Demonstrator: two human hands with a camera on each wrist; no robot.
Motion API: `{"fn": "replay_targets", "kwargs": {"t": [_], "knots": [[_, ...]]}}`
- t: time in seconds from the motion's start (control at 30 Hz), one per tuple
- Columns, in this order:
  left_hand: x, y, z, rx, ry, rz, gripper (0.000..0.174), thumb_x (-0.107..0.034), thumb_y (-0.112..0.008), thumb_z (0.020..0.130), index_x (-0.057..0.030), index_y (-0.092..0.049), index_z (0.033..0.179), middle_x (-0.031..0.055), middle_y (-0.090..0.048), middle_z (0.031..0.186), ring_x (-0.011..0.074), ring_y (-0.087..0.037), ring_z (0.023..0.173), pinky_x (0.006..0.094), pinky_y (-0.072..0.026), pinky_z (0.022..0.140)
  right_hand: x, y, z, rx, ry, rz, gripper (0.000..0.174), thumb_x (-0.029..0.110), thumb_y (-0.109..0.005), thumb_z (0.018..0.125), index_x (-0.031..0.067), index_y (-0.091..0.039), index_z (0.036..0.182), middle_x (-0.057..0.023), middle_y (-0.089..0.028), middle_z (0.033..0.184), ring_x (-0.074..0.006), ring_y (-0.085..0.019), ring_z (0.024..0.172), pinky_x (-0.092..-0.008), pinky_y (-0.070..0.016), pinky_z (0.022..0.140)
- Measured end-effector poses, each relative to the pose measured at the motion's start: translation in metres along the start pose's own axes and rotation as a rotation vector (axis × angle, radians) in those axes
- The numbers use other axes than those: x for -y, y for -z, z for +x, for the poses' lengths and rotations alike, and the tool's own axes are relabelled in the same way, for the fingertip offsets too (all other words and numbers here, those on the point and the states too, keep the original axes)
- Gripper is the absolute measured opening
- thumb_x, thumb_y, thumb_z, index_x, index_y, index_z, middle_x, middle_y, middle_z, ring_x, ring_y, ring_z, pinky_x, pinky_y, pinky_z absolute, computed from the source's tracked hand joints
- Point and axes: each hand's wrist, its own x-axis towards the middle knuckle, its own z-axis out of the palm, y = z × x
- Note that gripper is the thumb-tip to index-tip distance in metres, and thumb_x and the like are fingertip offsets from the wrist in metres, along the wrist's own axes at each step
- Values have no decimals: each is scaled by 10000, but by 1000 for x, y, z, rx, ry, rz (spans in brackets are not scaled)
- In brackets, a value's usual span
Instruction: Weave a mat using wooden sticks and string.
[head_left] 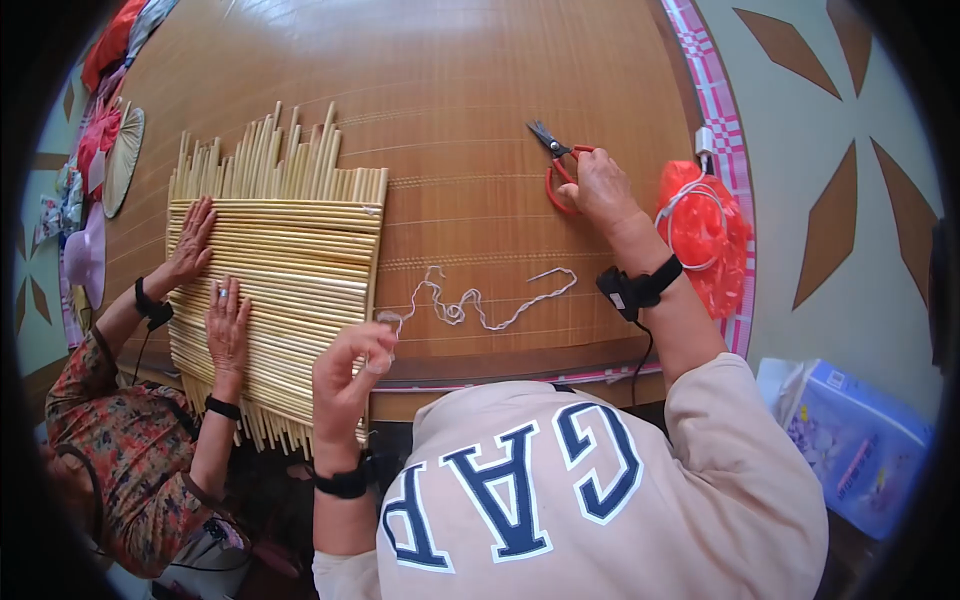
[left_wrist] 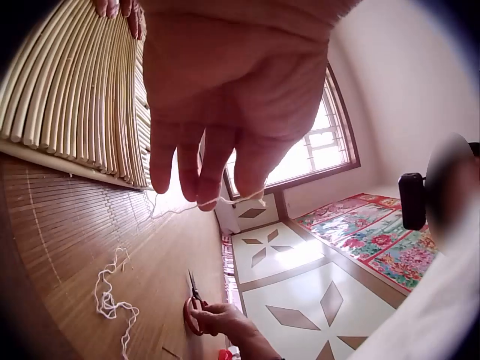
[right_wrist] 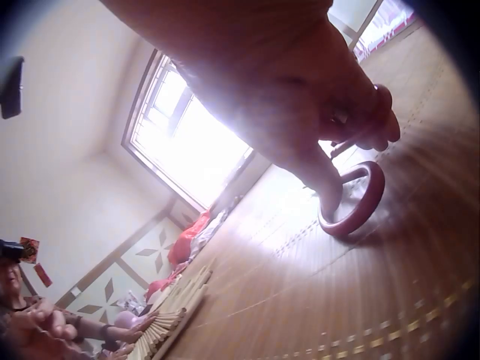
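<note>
Over the brown surface (head_left: 450, 110), the right grip (head_left: 602, 188) holds scissors (head_left: 556, 147), partly hiding them; the left grip (head_left: 347, 375) pinches white string (head_left: 453, 314).

Bare left hand (left_wrist: 236, 90), fingers pointing down, holds thin white twisted string (left_wrist: 238, 199) at fingertips | mat of straw-coloured round sticks (left_wrist: 71, 90) upper left, another person's fingers (left_wrist: 112, 8) on it | loosely heaped white string (left_wrist: 110, 304) on brown slatted tabletop (left_wrist: 161, 277) | right hand (left_wrist: 227, 322) grips red-handled metal scissors (left_wrist: 193, 307) | brown-framed barred window (left_wrist: 324, 146) behind left hand
</note>
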Motion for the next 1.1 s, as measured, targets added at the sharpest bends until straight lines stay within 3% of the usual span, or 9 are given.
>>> {"fn": "replay_targets", "kwargs": {"t": [0.17,0.33,0.57,0.7,0.87,0.93,0.97,1.0,1.1], "knots": [[-22,-1,-63,188,-5,-17,67,-41,-629,744,-11,-569,747,111,-621,902,245,-565,924,349,-417,853,-19,11,-38,-271,169,57,229,106,-672,682,18,-574,869,-135,-553,871,-296,-558,855,-374,-481,746],[-35,2,-109,149,81,-27,68,-53,-635,740,-12,-582,745,110,-624,893,255,-570,921,349,-424,831,9,-7,-88,124,531,494,173,70,-669,654,78,-548,777,-105,-502,855,-293,-512,874,-367,-444,737],[-14,25,-188,27,317,8,75,-66,-632,765,-4,-598,788,94,-614,884,183,-573,898,284,-435,804,13,-14,-99,-125,472,468,173,28,-645,719,55,-505,816,-84,-496,794,-230,-517,777,-327,-433,665],[29,45,-224,25,577,112,98,-69,-626,780,14,-596,822,78,-611,863,132,-582,827,246,-454,741,20,57,-112,-354,9,1259,35,76,-523,895,58,-515,867,-23,-524,760,-85,-491,641,-213,-429,564],[42,58,-226,102,546,13,223,-84,-620,781,-15,-584,991,93,-633,833,178,-613,794,285,-477,714,-1,222,-146,-972,153,1389,94,-19,-550,843,-56,-576,925,-83,-572,740,-140,-512,647,-234,-443,604],[14,70,-217,365,485,645,277,-110,-626,773,-58,-577,1040,147,-632,856,273,-616,821,339,-485,733,-68,305,-180,-1090,415,1153,93,22,-523,864,-69,-538,854,-113,-524,774,-140,-465,642,-226,-393,606],[26,77,-219,292,297,708,348,-114,-650,758,-74,-573,1095,166,-622,850,333,-600,830,355,-482,712,28,331,-189,-1482,345,1132,49,-15,-559,783,-29,-561,737,-45,-514,699,-130,-441,595,-248,-381,549],[24,81,-216,284,233,857,383,-113,-646,755,-85,-565,1128,142,-626,929,319,-595,875,366,-479,726,55,346,-216,-1440,394,967,189,194,-525,876,89,-480,726,15,-438,651,-95,-420,534,-219,-327,478],[20,89,-201,240,143,940,458,-211,-650,755,-71,-528,1174,175,-541,1149,321,-510,1073,368,-439,868,75,396,-272,-1254,599,964,166,248,-547,880,119,-493,790,20,-474,697,-83,-425,550,-187,-345,491]]}}
